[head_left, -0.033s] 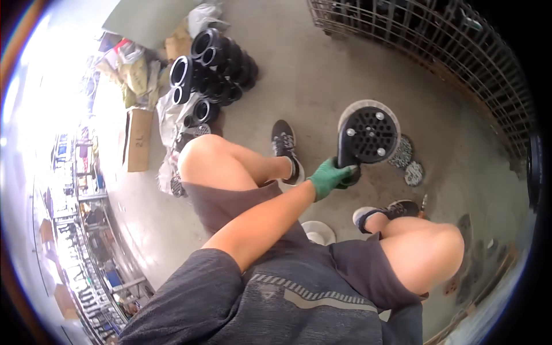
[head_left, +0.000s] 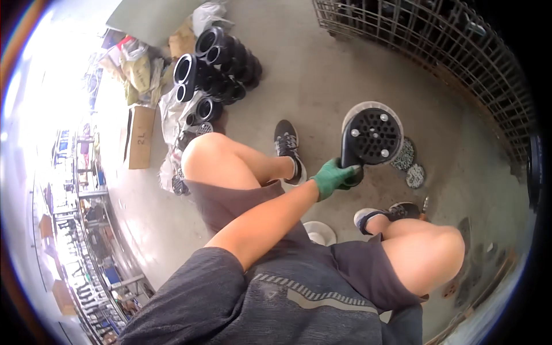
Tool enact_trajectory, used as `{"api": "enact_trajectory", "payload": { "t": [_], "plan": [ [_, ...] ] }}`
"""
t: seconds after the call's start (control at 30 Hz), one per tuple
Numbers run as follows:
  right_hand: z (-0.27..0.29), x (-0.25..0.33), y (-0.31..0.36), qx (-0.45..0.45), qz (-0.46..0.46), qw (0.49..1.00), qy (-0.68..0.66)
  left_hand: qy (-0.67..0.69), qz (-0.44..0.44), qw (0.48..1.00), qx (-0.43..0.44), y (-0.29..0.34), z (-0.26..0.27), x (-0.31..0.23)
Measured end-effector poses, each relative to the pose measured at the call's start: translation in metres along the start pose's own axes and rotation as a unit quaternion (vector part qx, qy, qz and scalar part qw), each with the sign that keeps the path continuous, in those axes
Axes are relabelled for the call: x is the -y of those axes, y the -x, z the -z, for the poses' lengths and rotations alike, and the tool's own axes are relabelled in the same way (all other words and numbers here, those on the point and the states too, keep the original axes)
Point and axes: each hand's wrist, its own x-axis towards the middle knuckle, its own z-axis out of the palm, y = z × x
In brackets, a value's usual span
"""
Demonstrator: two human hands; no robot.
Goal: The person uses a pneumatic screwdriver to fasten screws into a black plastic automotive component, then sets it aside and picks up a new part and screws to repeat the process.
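My left hand (head_left: 334,177), in a green glove, is closed around the narrow end of a black plastic housing (head_left: 347,144). The housing's wide end has a round face full of holes (head_left: 375,133), with three pale round knobs or screw heads on it. Under this end shows the rim of a pale round thing (head_left: 355,110), perhaps a stool or bucket; whether they touch I cannot tell. Beside it on the floor lie two round heaps of small grey pieces (head_left: 415,176). My right hand is out of view; only a dark sleeve (head_left: 402,323) shows at the lower right.
Stacked black double-ring housings (head_left: 221,72) stand at the far left, by plastic bags and a brown cardboard box (head_left: 140,137). A wire cage (head_left: 414,40) takes up the far right. An orange-handled tool (head_left: 424,208) lies near my right shoe (head_left: 397,211). Shelving (head_left: 92,241) runs along the left.
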Motion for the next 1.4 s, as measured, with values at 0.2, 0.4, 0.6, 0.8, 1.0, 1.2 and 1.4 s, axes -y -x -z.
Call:
{"api": "enact_trajectory", "payload": {
  "t": [0.2,0.4,0.6,0.8,1.0,1.2,1.4],
  "plan": [
    [0.075,-0.017,-0.03,0.192,-0.063,0.908,-0.366,0.137,-0.055,0.989,0.007,0.02,-0.013,-0.019],
    [0.234,0.065,-0.008,0.102,0.211,0.919,-0.317,0.263,-0.142,0.954,0.015,0.032,-0.032,-0.074],
    [0.31,0.281,0.152,-0.05,0.416,0.879,-0.226,-0.018,-0.309,0.951,0.006,0.044,-0.083,-0.197],
    [0.261,0.368,0.184,-0.022,0.507,0.854,-0.114,-0.813,-0.37,0.419,-0.16,0.066,-0.025,-0.299],
    [0.206,0.36,0.128,0.094,0.386,0.889,-0.227,-0.279,-0.406,0.849,-0.19,0.157,0.124,-0.325],
    [0.188,0.377,0.116,0.102,0.37,0.897,-0.219,-0.591,-0.289,0.713,-0.242,0.226,0.246,-0.291],
    [0.175,0.367,0.092,0.123,0.328,0.918,-0.186,-0.489,-0.121,0.794,-0.341,0.22,0.405,-0.208]
  ]
}}
